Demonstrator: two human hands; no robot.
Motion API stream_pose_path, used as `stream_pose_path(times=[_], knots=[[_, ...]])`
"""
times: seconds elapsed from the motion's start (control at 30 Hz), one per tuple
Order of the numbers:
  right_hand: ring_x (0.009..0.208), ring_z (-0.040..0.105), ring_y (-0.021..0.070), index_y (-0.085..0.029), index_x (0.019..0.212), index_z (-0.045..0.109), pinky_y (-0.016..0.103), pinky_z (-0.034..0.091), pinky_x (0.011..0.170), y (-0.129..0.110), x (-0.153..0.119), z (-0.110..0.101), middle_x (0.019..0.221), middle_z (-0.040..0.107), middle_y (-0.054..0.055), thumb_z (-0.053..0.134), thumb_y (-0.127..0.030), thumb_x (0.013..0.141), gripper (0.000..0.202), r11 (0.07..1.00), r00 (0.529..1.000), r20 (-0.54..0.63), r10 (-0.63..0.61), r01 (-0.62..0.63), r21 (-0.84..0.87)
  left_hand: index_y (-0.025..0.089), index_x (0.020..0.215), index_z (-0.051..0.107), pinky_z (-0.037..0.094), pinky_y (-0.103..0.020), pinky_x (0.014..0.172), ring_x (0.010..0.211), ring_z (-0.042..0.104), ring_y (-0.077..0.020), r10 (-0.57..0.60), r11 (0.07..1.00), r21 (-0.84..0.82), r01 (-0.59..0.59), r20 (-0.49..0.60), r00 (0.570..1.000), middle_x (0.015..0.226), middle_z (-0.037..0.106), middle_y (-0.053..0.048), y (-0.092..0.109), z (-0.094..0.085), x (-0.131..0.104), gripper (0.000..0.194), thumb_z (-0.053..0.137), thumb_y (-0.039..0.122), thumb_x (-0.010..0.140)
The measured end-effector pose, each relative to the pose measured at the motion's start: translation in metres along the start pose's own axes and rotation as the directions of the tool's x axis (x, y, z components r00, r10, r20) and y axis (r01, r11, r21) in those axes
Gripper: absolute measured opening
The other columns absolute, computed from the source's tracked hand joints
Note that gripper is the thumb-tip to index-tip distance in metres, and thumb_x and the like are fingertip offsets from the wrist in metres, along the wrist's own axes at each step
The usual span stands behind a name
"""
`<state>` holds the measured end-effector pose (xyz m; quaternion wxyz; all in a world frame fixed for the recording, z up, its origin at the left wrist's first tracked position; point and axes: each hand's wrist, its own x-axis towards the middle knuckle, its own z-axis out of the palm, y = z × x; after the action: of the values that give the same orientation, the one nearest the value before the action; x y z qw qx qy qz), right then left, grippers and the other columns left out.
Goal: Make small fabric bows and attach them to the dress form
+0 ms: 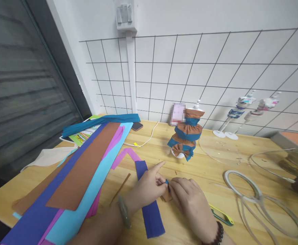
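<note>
My left hand [151,182], wearing a jade-like bangle, pinches a small blue strip [167,182] between thumb and fingers while its index finger points outward. Fingertips of my right hand [189,200], with a dark bead bracelet, meet it and close on the same strip. Just below the fingertips a brown piece [167,196] shows, mostly covered; whether it is held, I cannot tell. A dark blue strip [152,221] lies under my left wrist. Behind my hands stands a small dress form [188,131] wrapped in gathered brown and teal bands, with a brown bow [181,150] low on it.
Long brown [87,170], blue and light-blue sheets overlap on the left, a teal strip [100,122] behind. A phone [137,126] and white cable [149,139] lie farther back. Rolls of clear tape [243,185] and a yellow-green cutter [221,216] are right; two small dress forms [237,112] stand behind.
</note>
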<state>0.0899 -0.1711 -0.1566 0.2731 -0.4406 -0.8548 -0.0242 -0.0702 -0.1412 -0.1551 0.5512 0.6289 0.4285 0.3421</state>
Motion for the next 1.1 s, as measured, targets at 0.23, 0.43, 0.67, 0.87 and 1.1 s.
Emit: stream_pose_path(times=[0.23, 0.43, 0.67, 0.87, 1.1], knots=[[0.071, 0.058, 0.0185, -0.02, 0.078, 0.056, 0.032, 0.043, 0.065, 0.0031, -0.0019, 0.0039, 0.079, 0.062, 0.006, 0.043, -0.02, 0.086, 0.016, 0.966, 0.986, 0.049, 0.161, -0.168, 0.199, 0.019, 0.133, 0.027, 0.041, -0.021, 0.06, 0.066, 0.056, -0.011, -0.001, 0.999, -0.043, 0.001, -0.012, 1.0, 0.073, 0.062, -0.001, -0.0035, 0.0004, 0.0002, 0.069, 0.052, 0.01, 0.069], [0.074, 0.059, 0.0189, -0.02, 0.081, 0.057, 0.032, 0.046, 0.067, -0.0004, 0.0011, -0.0027, 0.081, 0.064, 0.007, 0.039, -0.02, 0.088, 0.02, 0.921, 0.974, 0.065, 0.217, -0.226, 0.317, 0.018, 0.134, 0.026, 0.042, -0.022, 0.061, 0.065, 0.056, -0.0108, 0.005, 0.998, -0.061, -0.005, -0.004, 1.0, 0.074, 0.062, -0.001, -0.0039, -0.0001, 0.0009, 0.069, 0.052, 0.011, 0.07], [0.074, 0.06, 0.0193, -0.018, 0.088, 0.061, 0.033, 0.046, 0.066, 0.0024, -0.0006, 0.0004, 0.085, 0.065, 0.009, 0.04, -0.022, 0.088, 0.021, 0.992, 0.998, -0.019, 0.062, -0.06, 0.108, 0.02, 0.133, 0.028, 0.042, -0.021, 0.06, 0.065, 0.056, -0.011, 0.007, 1.0, -0.03, -0.007, 0.009, 1.0, 0.073, 0.062, 0.0, -0.0032, 0.0002, 0.0008, 0.069, 0.05, 0.01, 0.069], [0.066, 0.058, 0.0186, -0.017, 0.08, 0.059, 0.031, 0.042, 0.06, -0.0003, 0.0013, -0.0001, 0.079, 0.064, 0.009, 0.038, -0.022, 0.088, 0.023, 0.998, 0.999, 0.013, 0.04, -0.041, 0.053, 0.02, 0.134, 0.026, 0.041, -0.021, 0.059, 0.064, 0.056, -0.0109, 0.017, 1.0, -0.023, -0.017, 0.022, 1.0, 0.072, 0.061, 0.0, -0.0062, -0.0006, 0.0013, 0.069, 0.05, 0.01, 0.07], [0.07, 0.058, 0.0167, -0.02, 0.072, 0.055, 0.028, 0.044, 0.065, -0.0017, 0.0, 0.0, 0.075, 0.061, 0.004, 0.04, -0.021, 0.088, 0.021, 0.861, 0.957, 0.105, 0.272, -0.291, 0.418, 0.018, 0.132, 0.029, 0.042, -0.023, 0.062, 0.064, 0.055, -0.0108, 0.01, 0.996, -0.088, -0.008, 0.023, 1.0, 0.069, 0.059, 0.0, -0.0009, 0.001, -0.0005, 0.066, 0.052, 0.012, 0.071]])
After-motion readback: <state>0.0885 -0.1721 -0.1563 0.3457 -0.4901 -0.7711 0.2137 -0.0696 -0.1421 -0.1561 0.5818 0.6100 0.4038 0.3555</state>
